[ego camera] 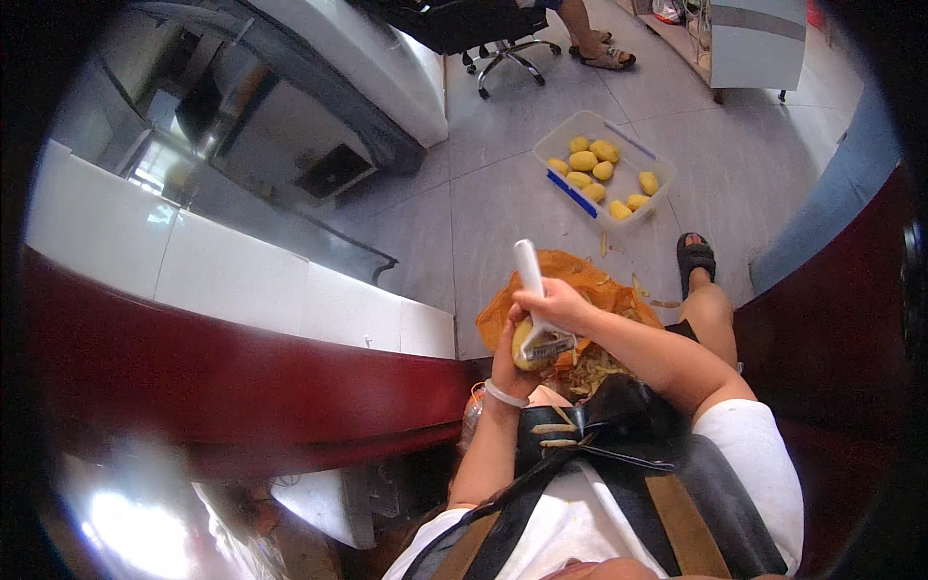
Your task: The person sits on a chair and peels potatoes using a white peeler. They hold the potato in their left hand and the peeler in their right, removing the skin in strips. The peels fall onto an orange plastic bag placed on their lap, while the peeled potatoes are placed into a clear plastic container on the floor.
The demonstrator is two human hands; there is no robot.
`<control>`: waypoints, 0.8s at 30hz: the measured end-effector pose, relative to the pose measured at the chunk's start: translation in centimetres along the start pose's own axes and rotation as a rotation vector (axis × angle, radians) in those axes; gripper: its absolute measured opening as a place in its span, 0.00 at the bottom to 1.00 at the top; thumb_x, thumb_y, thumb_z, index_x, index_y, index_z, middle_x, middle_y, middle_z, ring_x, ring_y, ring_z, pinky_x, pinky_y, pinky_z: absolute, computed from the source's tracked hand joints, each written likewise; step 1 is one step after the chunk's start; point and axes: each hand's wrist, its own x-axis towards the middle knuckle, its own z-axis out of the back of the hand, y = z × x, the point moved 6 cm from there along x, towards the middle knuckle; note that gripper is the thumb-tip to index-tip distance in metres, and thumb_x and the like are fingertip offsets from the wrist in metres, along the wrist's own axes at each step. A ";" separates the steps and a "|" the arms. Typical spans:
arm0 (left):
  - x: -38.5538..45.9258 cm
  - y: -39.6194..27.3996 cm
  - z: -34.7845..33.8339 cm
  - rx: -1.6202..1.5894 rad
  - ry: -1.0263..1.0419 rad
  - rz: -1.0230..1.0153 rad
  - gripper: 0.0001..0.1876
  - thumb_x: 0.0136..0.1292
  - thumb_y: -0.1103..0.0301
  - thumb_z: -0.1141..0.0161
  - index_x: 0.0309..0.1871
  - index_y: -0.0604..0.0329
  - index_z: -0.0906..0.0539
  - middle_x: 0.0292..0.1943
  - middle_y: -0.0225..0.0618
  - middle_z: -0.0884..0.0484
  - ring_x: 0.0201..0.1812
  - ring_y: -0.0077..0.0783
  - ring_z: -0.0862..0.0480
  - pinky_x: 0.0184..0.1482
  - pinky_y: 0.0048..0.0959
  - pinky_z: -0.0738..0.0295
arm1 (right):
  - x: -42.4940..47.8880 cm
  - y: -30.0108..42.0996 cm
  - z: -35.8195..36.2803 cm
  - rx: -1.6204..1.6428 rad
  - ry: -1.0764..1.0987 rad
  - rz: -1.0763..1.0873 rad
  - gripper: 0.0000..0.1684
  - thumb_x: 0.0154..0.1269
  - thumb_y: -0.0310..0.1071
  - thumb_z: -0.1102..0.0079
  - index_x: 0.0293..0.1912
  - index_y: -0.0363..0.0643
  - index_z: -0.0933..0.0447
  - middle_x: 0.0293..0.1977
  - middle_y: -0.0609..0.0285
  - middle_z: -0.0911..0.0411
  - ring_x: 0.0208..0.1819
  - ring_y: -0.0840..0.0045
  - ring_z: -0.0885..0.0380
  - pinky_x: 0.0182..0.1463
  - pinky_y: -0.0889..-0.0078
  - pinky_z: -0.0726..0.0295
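Observation:
In my left hand (507, 359) I hold a potato (523, 346) in front of my lap; its skin looks mostly off where it shows. My right hand (562, 303) grips the white handle of a Y-shaped peeler (531, 272), whose blade end lies over the potato. Below both hands, an orange bag (496, 308) is spread on the floor, with a heap of potato peelings (594, 373) on it. Several yellow peeled potatoes (583, 161) lie in a clear plastic bin (656, 161) farther off on the floor.
Strips of peel (557, 429) rest on my black apron (533, 417). A dark red wooden surface (254, 362) runs along the left. Beyond the bin are a wheeled office chair (505, 58) and another person's sandalled foot (607, 58). A white cabinet (757, 51) stands at the upper right.

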 end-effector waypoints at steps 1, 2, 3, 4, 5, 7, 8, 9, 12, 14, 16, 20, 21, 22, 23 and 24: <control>0.3 0.5 0.4 0.009 0.037 0.033 0.26 0.62 0.39 0.61 0.51 0.48 0.29 0.41 0.37 0.23 0.34 0.37 0.21 0.24 0.28 0.27 | 1.0 -1.7 0.6 0.006 -0.003 0.056 0.17 0.59 0.42 0.45 0.36 0.35 0.27 0.27 0.57 0.21 0.28 0.77 0.24 0.36 0.75 0.25; 0.5 1.1 0.6 0.017 0.075 0.066 0.27 0.62 0.38 0.61 0.51 0.49 0.29 0.40 0.36 0.23 0.35 0.37 0.21 0.25 0.29 0.27 | 2.0 -4.0 2.7 0.133 -0.139 -0.033 0.18 0.60 0.42 0.45 0.36 0.34 0.28 0.26 0.57 0.22 0.27 0.77 0.23 0.33 0.75 0.25; 0.2 1.5 0.9 0.017 0.104 0.087 0.28 0.62 0.38 0.61 0.51 0.49 0.30 0.40 0.36 0.23 0.36 0.37 0.21 0.25 0.30 0.27 | 2.9 -5.1 4.3 0.258 -0.259 -0.128 0.19 0.60 0.43 0.46 0.37 0.33 0.29 0.26 0.56 0.22 0.26 0.76 0.23 0.31 0.74 0.25; -0.3 1.3 0.9 0.051 0.122 0.049 0.29 0.60 0.37 0.58 0.51 0.51 0.30 0.39 0.35 0.23 0.38 0.37 0.21 0.28 0.29 0.26 | 2.7 -4.1 6.3 0.078 -0.385 -0.118 0.20 0.61 0.43 0.48 0.38 0.32 0.30 0.25 0.56 0.22 0.25 0.76 0.22 0.28 0.74 0.24; -0.7 1.2 0.6 0.074 0.173 0.033 0.29 0.59 0.37 0.57 0.52 0.52 0.31 0.41 0.35 0.23 0.40 0.37 0.21 0.31 0.30 0.26 | 2.1 -4.1 7.2 0.211 -0.475 -0.175 0.19 0.62 0.43 0.50 0.38 0.33 0.30 0.25 0.56 0.22 0.25 0.77 0.22 0.29 0.73 0.23; -1.4 1.1 -0.3 0.119 0.283 -0.001 0.31 0.58 0.38 0.53 0.53 0.53 0.32 0.44 0.35 0.24 0.43 0.37 0.22 0.38 0.30 0.26 | 0.8 -2.4 6.0 0.478 -0.392 -0.355 0.18 0.63 0.43 0.51 0.37 0.34 0.29 0.25 0.57 0.22 0.25 0.75 0.22 0.29 0.71 0.22; -1.6 1.1 0.0 0.093 0.247 -0.055 0.30 0.58 0.48 0.44 0.57 0.56 0.35 0.49 0.37 0.27 0.50 0.36 0.26 0.49 0.31 0.30 | 1.3 -1.9 5.2 0.393 -0.293 -0.277 0.20 0.63 0.45 0.51 0.35 0.34 0.27 0.25 0.57 0.22 0.26 0.76 0.22 0.31 0.73 0.23; -1.5 1.0 -0.7 0.190 0.254 -0.063 0.29 0.57 0.52 0.42 0.58 0.57 0.36 0.50 0.36 0.28 0.50 0.34 0.26 0.51 0.30 0.31 | 1.6 -1.8 4.3 0.308 -0.201 -0.197 0.21 0.62 0.47 0.50 0.33 0.35 0.26 0.26 0.58 0.22 0.27 0.77 0.23 0.32 0.75 0.24; -1.9 0.7 -1.6 0.295 0.246 -0.015 0.31 0.52 0.70 0.37 0.59 0.59 0.37 0.52 0.36 0.29 0.51 0.31 0.28 0.57 0.29 0.36 | 1.7 -2.0 2.2 0.161 -0.029 -0.003 0.20 0.62 0.48 0.49 0.34 0.37 0.27 0.25 0.58 0.22 0.26 0.77 0.24 0.33 0.74 0.25; -1.7 0.7 -1.6 0.376 0.267 -0.060 0.30 0.51 0.71 0.37 0.58 0.59 0.37 0.51 0.35 0.28 0.51 0.30 0.28 0.57 0.29 0.36 | 2.8 -4.1 6.0 0.184 -0.328 -0.029 0.20 0.62 0.47 0.49 0.35 0.36 0.29 0.24 0.57 0.23 0.25 0.77 0.24 0.31 0.73 0.25; -1.9 0.3 -0.3 0.438 0.199 -0.116 0.29 0.50 0.73 0.37 0.57 0.59 0.35 0.47 0.33 0.27 0.50 0.27 0.27 0.54 0.26 0.34 | 1.1 -2.4 4.3 0.451 -0.244 -0.264 0.20 0.62 0.47 0.49 0.34 0.36 0.29 0.25 0.57 0.23 0.25 0.77 0.23 0.31 0.73 0.24; -0.2 -0.2 -0.1 0.801 0.124 -0.237 0.29 0.50 0.74 0.36 0.55 0.60 0.35 0.45 0.31 0.27 0.46 0.23 0.27 0.48 0.23 0.29 | 1.1 -1.1 1.6 0.149 -0.042 0.110 0.18 0.62 0.46 0.49 0.35 0.38 0.29 0.25 0.57 0.23 0.27 0.76 0.23 0.31 0.71 0.24; -0.3 -0.2 0.1 0.785 0.082 -0.272 0.29 0.50 0.75 0.37 0.56 0.60 0.36 0.45 0.31 0.27 0.46 0.24 0.26 0.48 0.24 0.30 | 1.4 -2.0 2.5 0.198 -0.137 0.024 0.18 0.62 0.46 0.48 0.35 0.38 0.29 0.25 0.58 0.23 0.27 0.77 0.23 0.32 0.72 0.25; -0.5 -0.3 0.3 0.768 0.040 -0.307 0.30 0.50 0.75 0.37 0.57 0.59 0.37 0.45 0.30 0.27 0.46 0.25 0.26 0.49 0.24 0.30 | 1.8 -2.8 3.7 0.248 -0.232 -0.062 0.18 0.62 0.46 0.48 0.34 0.38 0.29 0.25 0.58 0.23 0.27 0.77 0.23 0.32 0.73 0.25; -0.8 -0.3 0.5 0.751 -0.002 -0.342 0.31 0.50 0.76 0.38 0.58 0.59 0.38 0.45 0.30 0.27 0.45 0.26 0.26 0.49 0.24 0.31 | 1.8 -3.7 4.7 0.297 -0.326 -0.148 0.18 0.62 0.46 0.48 0.34 0.38 0.29 0.25 0.59 0.23 0.27 0.78 0.24 0.32 0.74 0.25; -0.9 -0.2 0.6 0.725 0.010 -0.352 0.30 0.50 0.76 0.37 0.57 0.59 0.38 0.46 0.31 0.28 0.45 0.27 0.25 0.48 0.24 0.30 | 1.6 -3.5 4.6 0.290 -0.322 -0.185 0.19 0.62 0.46 0.48 0.34 0.38 0.29 0.24 0.60 0.24 0.27 0.78 0.24 0.32 0.75 0.26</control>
